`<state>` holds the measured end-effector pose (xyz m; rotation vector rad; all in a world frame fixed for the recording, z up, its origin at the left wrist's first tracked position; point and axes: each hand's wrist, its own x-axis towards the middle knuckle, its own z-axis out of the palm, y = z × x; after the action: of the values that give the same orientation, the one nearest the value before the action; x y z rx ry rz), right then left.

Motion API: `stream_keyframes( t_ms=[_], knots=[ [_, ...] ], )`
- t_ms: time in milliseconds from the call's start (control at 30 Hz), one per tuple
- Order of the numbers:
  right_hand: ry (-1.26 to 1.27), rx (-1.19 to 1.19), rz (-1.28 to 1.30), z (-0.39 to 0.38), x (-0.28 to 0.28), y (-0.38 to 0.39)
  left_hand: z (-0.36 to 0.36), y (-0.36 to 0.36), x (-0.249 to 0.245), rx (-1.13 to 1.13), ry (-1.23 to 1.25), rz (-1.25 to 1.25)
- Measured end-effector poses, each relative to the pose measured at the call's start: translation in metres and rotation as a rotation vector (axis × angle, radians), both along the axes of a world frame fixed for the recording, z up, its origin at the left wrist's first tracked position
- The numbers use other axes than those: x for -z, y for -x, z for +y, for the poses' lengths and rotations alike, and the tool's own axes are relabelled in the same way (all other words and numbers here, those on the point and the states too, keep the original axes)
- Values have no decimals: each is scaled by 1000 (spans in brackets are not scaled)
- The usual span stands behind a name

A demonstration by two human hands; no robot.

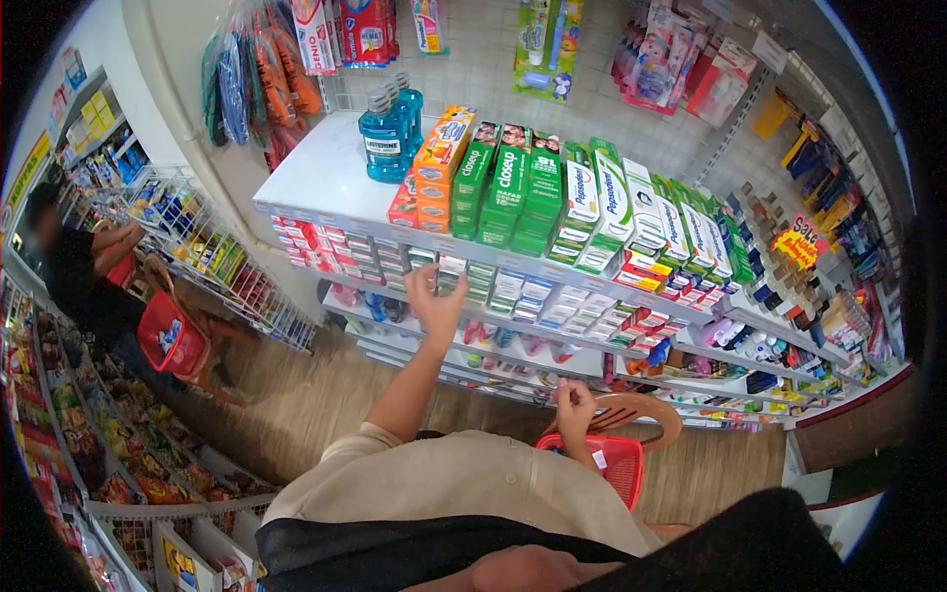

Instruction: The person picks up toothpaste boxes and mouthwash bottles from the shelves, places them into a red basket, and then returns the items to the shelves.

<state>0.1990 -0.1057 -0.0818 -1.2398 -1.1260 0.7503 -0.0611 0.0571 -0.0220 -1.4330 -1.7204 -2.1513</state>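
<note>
My left hand (436, 304) reaches to the second shelf, at the fronts of small stacked boxes (480, 281). Its thumb and fingers are apart, and a pale box (453, 264) shows between their tips, still in its row. My right hand (574, 407) is low near my body, fingers curled together above a red basket (619, 468); whatever it may hold is too small to make out. On the top shelf (321, 178) stand blue mouthwash bottles (385, 146), orange boxes (441, 163), green Closeup boxes (508, 187) and white-green Pepsodent boxes (582, 212).
A brown chair (641, 414) stands beside the red basket. At the left, another person (74, 266) is near a wire rack (212, 247) and a second red basket (171, 333). Snack shelves (99, 424) curve along the lower left. Packs hang on the back wall.
</note>
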Motion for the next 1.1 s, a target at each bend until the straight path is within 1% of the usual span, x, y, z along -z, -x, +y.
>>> stream_keyframes(
  t_ms=[167, 367, 467, 533, 567, 633, 767, 833, 933, 1067, 1100],
  knots=[
    [-4, -47, 7, 2, 9, 1, 1, -1, 3, -9, 32, 0],
    [57, -12, 17, -2, 1, 6, 2, 0, 4, -16, 32, 20],
    [60, -14, 44, -3, 3, 6, 1, 0, 2, -1, 28, 0],
    [68, -4, 50, -2, 4, 5, -2, 3, -2, 31, 13, -94],
    [77, 3, 55, -2, 3, 5, -2, 6, -4, 32, 12, -94],
    [81, 14, 56, -3, 1, 5, 0, 16, -9, -50, 22, -97],
    [85, 1, 51, -4, 6, 4, 7, 29, -24, -83, 15, -33],
    [81, -2, 37, -4, 10, 2, 14, 32, -22, -149, -98, 78],
    [94, -6, 49, -3, 7, 7, 13, 34, -22, -132, -54, 25],
    [95, -12, 82, -1, 7, 8, 16, 35, -20, -179, 7, 89],
    [94, -10, 82, 0, 10, 7, 16, 33, -22, -146, -11, 40]
  ],
)
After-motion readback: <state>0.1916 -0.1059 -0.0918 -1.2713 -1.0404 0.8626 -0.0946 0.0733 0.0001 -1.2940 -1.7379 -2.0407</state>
